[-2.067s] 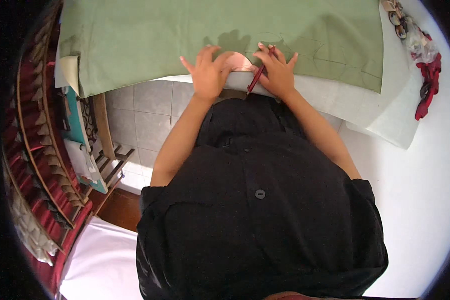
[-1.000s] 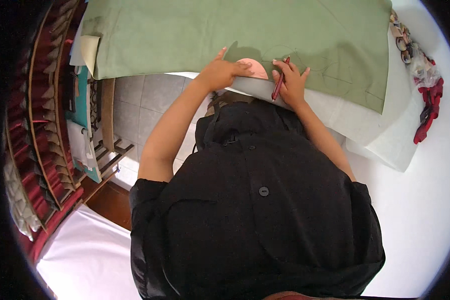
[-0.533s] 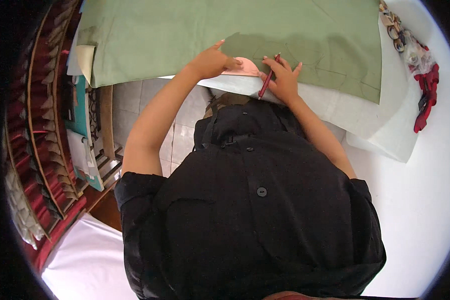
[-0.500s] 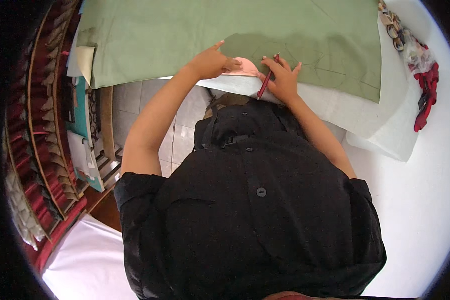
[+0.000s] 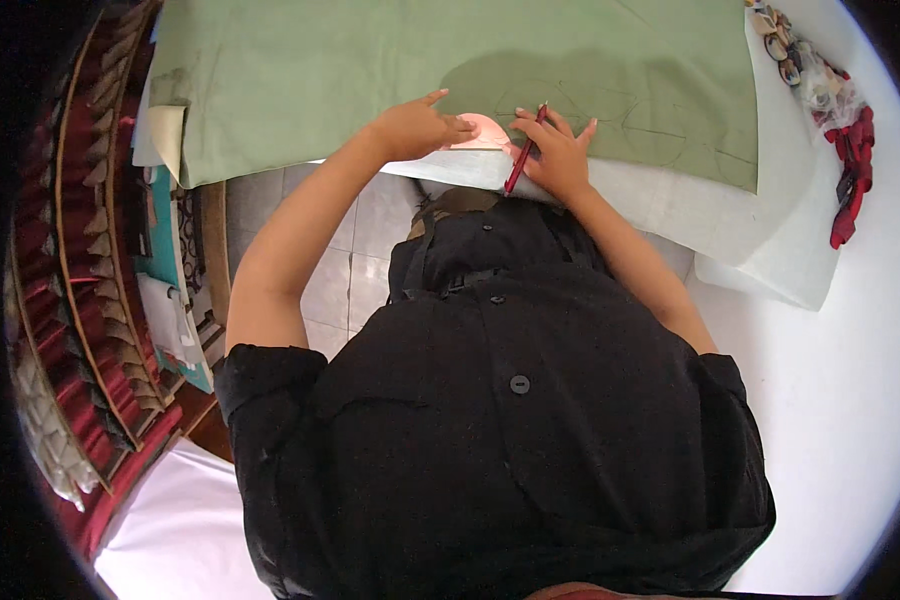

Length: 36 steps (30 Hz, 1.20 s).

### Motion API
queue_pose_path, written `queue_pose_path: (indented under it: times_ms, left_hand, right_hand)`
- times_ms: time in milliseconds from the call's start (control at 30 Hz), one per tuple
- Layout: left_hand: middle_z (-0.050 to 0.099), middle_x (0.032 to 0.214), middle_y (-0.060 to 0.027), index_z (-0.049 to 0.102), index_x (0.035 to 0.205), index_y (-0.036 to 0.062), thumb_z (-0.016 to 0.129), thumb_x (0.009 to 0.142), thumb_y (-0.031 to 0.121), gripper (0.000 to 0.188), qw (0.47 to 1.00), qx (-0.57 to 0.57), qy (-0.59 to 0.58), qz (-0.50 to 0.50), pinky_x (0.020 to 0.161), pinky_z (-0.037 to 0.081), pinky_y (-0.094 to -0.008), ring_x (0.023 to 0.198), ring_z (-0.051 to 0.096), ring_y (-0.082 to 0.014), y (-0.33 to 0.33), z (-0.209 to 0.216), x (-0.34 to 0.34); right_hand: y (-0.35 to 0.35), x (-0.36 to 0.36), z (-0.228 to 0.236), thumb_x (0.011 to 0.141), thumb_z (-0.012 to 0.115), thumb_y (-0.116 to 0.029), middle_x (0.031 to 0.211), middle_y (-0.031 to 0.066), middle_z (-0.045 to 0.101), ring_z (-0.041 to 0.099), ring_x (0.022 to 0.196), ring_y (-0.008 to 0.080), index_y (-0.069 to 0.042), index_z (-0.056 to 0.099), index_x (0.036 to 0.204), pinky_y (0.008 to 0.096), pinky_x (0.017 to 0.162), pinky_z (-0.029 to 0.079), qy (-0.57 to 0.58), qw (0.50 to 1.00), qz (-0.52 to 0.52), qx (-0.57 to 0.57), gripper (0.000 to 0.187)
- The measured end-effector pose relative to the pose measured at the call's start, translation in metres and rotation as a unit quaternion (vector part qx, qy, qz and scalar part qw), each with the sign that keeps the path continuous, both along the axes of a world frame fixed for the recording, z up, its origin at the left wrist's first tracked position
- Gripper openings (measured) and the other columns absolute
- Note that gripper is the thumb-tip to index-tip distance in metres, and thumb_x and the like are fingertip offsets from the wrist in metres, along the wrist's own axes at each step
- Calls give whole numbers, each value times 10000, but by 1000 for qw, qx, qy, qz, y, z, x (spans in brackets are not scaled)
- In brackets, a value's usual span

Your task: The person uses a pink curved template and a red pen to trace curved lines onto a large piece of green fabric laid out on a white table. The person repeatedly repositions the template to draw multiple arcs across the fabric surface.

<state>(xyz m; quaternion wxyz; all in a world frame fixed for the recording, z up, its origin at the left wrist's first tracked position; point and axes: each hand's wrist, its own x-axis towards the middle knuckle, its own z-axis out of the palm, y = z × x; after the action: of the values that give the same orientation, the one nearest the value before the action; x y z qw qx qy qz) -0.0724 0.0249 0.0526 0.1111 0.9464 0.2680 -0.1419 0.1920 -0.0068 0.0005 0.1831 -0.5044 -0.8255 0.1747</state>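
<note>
A pink rounded flat piece (image 5: 487, 130) lies at the near edge of the green sheet (image 5: 300, 90). My left hand (image 5: 418, 128) is open, its index finger stretched out and other fingertips pressing on the pink piece's left side. At the piece's right side, my right hand (image 5: 562, 160) keeps a dark red pen (image 5: 526, 152) between its fingers. The pen slants, its upper end over the green sheet and its lower end toward me. Thumb and fingertips of that hand are close to the pink edge. Thin dark curved outlines (image 5: 650, 115) are drawn on the green sheet to the right.
White sheeting (image 5: 710, 215) hangs from beneath the green sheet at the near right. Rolls, a clear plastic bag (image 5: 832, 105) and red cloth (image 5: 852, 180) lie by the white wall. Dark red hanging drapery (image 5: 80, 240) and a teal-edged board (image 5: 165, 230) stand left, with tiled floor (image 5: 345, 260) below.
The view has shifted slightly. Both hands keep nearly the same place at the pink piece, and the pen stays in my right hand.
</note>
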Motion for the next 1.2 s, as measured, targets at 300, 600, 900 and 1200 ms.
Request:
queue_pose_path:
  times_ms: [300, 600, 900, 1200]
  left_hand:
    - [461, 1432, -8, 402, 1407, 143, 420, 942, 94, 467, 998, 51, 6, -36, 1151, 270, -444, 1266, 492, -156, -11, -11, -5]
    - [429, 1450, -80, 387, 1390, 52, 439, 915, 114, 482, 994, 84, -63, -32, 1137, 296, -413, 1313, 445, -226, -28, -22, -10]
    - [347, 1504, -91, 292, 1461, 84, 404, 929, 139, 546, 997, 59, -37, 20, 1152, 265, -416, 1381, 346, -250, -40, -24, -6]
    - [337, 1512, -73, 305, 1460, 100, 412, 926, 142, 546, 996, 58, -56, 39, 1156, 254, -416, 1391, 329, -241, -43, -29, -7]
  right_hand:
    - [0, -2, 2, 805, 708, -372, 1305, -93, 576, 433, 1306, 211, -256, 624, 1115, 802, 973, 50, 0, 1000, -4, -6, 342]
    - [-1, -2, 2, 803, 709, -374, 1312, -96, 572, 430, 1312, 224, -249, 625, 1120, 798, 975, 59, -3, 1000, -3, -3, 352]
    - [-1, -1, -1, 835, 648, -437, 1319, -80, 566, 430, 1310, 228, -267, 616, 1097, 817, 954, 75, -14, 1000, 3, 17, 314]
    - [0, -1, 0, 844, 639, -441, 1340, -76, 552, 417, 1319, 233, -271, 608, 1105, 818, 953, 60, -19, 1000, 7, -3, 312]
